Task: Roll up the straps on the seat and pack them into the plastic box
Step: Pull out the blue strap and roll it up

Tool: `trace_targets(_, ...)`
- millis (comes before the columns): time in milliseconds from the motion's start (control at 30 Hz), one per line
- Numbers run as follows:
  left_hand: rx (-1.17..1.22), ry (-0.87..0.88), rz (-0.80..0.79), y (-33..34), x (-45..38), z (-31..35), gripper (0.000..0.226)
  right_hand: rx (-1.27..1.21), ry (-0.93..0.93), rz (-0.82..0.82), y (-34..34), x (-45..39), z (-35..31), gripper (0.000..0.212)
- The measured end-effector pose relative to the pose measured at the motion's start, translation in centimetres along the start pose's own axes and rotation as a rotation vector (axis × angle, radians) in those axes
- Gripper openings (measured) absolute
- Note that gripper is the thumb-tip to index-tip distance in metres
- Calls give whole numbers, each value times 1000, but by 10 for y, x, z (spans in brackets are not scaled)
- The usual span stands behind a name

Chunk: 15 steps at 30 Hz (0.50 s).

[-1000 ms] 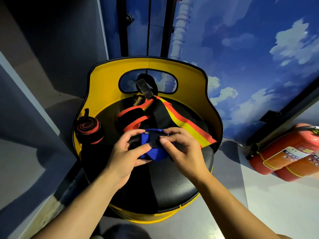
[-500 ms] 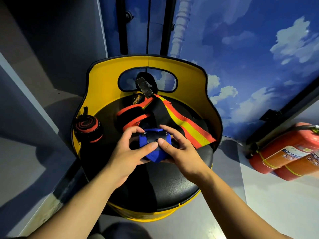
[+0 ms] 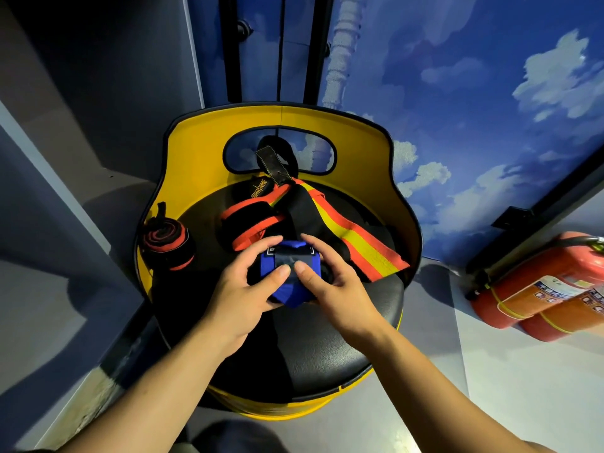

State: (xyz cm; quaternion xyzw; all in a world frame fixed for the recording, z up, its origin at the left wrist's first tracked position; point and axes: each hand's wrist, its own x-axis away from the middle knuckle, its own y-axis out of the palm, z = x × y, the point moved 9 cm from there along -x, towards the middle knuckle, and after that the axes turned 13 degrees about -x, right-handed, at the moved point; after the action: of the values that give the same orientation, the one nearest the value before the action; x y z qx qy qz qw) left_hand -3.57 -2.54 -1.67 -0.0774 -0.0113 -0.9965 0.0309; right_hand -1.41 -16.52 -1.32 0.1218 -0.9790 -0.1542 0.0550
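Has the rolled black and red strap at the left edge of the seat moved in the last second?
No. The rolled black and red strap sits in the same spot against the seat's yellow rim as before; neither hand touches it.

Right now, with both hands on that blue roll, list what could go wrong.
1. Both hands, left hand and right hand, only pinch the blue strap roll; a slip could let it unwind.
2. The finished black-and-orange roll sits at the seat edge and might topple off.
3. No plastic box is in view, so packing means carrying the roll.
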Motion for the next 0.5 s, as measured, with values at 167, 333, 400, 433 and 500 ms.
trace_targets(167,-15,-18,-92,3,-1,-1,52,36,-19,-21,-2,1,-4,48)
trace_targets(333,-21,-13,-78,1,-2,1,53,71,-70,27,-2,4,-5,46)
trace_targets(400,14,-27,-66,2,-2,-1,53,42,-48,14,-1,5,-5,48)
trace_targets(433,41,-34,-62,2,-2,-2,53,26,-39,14,-1,5,-4,50)
trace_targets(500,125,-46,-47,1,-3,-3,56,1,-29,63,-5,3,0,64)
